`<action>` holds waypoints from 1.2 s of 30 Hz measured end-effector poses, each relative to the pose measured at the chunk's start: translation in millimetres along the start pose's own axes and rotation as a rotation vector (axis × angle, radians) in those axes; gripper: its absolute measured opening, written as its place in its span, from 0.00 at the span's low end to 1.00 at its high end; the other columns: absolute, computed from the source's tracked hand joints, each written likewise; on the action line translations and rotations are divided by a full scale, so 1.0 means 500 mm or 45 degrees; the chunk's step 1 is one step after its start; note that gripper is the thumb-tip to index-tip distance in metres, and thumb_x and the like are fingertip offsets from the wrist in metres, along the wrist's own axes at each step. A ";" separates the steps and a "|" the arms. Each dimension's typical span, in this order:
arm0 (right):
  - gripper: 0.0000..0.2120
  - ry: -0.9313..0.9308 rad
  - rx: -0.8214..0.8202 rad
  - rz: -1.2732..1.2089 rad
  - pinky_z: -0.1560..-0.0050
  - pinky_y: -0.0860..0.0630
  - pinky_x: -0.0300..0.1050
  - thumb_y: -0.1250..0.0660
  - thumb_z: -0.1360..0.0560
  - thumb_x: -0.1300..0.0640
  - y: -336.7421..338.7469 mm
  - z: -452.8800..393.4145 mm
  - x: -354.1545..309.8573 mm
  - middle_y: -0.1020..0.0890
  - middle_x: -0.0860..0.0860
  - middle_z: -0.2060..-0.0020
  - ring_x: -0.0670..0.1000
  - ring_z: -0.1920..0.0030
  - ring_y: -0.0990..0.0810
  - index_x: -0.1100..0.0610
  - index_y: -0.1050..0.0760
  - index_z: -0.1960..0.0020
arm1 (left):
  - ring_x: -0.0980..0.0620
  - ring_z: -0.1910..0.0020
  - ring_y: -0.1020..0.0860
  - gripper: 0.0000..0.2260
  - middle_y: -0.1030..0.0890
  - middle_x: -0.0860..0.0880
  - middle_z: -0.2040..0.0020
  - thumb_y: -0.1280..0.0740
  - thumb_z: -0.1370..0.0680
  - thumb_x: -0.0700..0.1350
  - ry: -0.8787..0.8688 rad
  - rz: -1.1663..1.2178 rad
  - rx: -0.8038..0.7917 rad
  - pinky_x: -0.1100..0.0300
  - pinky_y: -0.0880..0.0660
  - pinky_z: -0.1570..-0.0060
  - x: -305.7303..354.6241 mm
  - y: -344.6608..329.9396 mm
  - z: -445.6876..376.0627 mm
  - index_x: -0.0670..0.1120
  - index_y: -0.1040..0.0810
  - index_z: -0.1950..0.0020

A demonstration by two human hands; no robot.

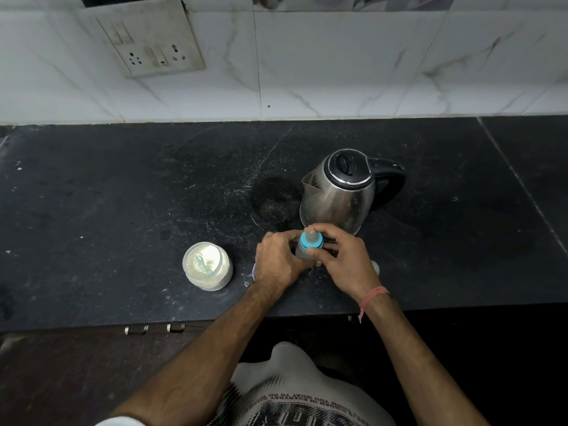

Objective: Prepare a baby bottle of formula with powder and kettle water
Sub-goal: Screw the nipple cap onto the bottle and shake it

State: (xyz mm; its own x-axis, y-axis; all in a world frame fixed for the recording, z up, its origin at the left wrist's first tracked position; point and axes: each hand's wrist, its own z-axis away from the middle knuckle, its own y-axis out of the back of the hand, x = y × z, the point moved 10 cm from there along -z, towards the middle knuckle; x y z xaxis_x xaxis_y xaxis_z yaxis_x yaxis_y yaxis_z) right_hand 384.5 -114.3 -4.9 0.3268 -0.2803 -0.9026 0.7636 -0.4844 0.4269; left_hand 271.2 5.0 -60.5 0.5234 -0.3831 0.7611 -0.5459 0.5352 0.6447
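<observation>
Dark stone table (123, 195) runs under white marble-look wall tiles. Just in front of the kettle (336, 192) stands the baby bottle (302, 250), upright, probably so nothing spills while its blue teat ring (311, 240) is turned. The left hand (278, 261) curls round the bottle body, steadying it; the right hand (344, 259) pinches the ring. Left of the kettle, nearer the table edge, the powder jar (207, 265) sits open with a scoop inside.
</observation>
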 end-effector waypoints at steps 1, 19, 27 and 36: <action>0.20 -0.003 0.045 0.029 0.33 0.16 0.49 0.17 0.24 0.59 0.004 0.000 0.000 0.14 0.38 0.38 0.40 0.35 0.17 0.46 0.15 0.35 | 0.54 0.47 0.13 0.32 0.11 0.63 0.51 0.25 0.39 0.71 0.002 0.008 0.006 0.44 0.15 0.42 0.000 0.001 0.000 0.63 0.12 0.37; 0.26 0.129 -0.229 0.424 0.33 0.34 0.28 0.29 0.25 0.76 -0.020 -0.009 -0.068 0.19 0.40 0.34 0.41 0.31 0.25 0.47 0.17 0.40 | 0.50 0.54 0.15 0.24 0.14 0.60 0.61 0.22 0.37 0.71 -0.012 -0.019 0.013 0.42 0.16 0.50 -0.018 -0.010 -0.007 0.61 0.12 0.46; 0.22 0.124 -0.262 0.456 0.28 0.22 0.56 0.20 0.24 0.64 -0.001 -0.034 -0.075 0.17 0.37 0.38 0.46 0.34 0.19 0.41 0.18 0.39 | 0.51 0.53 0.15 0.27 0.13 0.62 0.59 0.21 0.38 0.71 0.008 -0.030 0.001 0.44 0.15 0.49 -0.020 -0.011 -0.010 0.64 0.13 0.41; 0.19 0.112 -0.174 0.767 0.40 0.17 0.53 0.21 0.23 0.42 -0.002 -0.033 -0.094 0.20 0.42 0.43 0.49 0.45 0.18 0.44 0.19 0.36 | 0.53 0.53 0.14 0.24 0.12 0.64 0.58 0.23 0.35 0.67 -0.031 0.015 0.000 0.44 0.15 0.46 -0.012 -0.007 -0.006 0.64 0.12 0.40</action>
State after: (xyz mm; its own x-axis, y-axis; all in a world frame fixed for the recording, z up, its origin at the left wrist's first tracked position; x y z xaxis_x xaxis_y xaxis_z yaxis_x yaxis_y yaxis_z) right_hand 377.4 -86.9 35.9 0.7623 -0.3995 -0.5092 0.4934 -0.1506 0.8567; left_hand 272.1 7.6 -67.7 0.5007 -0.3947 0.7704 -0.5520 0.5399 0.6354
